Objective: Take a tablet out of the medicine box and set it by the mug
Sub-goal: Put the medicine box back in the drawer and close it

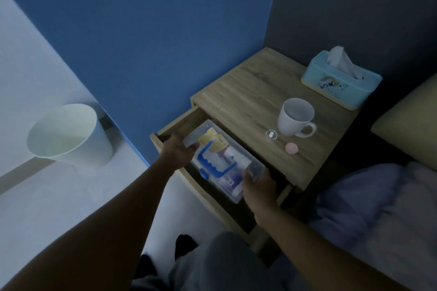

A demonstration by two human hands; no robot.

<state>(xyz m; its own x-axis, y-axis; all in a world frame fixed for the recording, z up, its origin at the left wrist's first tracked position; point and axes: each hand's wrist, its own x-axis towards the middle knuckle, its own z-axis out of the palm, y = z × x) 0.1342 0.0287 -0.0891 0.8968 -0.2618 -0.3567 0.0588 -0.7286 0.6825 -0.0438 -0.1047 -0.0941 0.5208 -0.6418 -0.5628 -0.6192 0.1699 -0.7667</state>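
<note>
A clear plastic medicine box (254, 166) with a blue handle lies in the open drawer (165, 133) of a wooden nightstand. My left hand (178, 149) grips the box's far left end. My right hand (259, 188) grips its near right end. Packets and bottles show through the lid. A white mug (295, 117) stands on the nightstand top. Just left of the mug sits a small clear dish (271, 135) holding two white tablets. A pink round object (291, 148) lies in front of the mug.
A light blue tissue box (343, 81) stands at the back right of the nightstand top (238, 94). A white waste bin (68, 136) stands on the floor to the left, by the blue wall. A bed with a pillow (411, 122) and blanket adjoins on the right.
</note>
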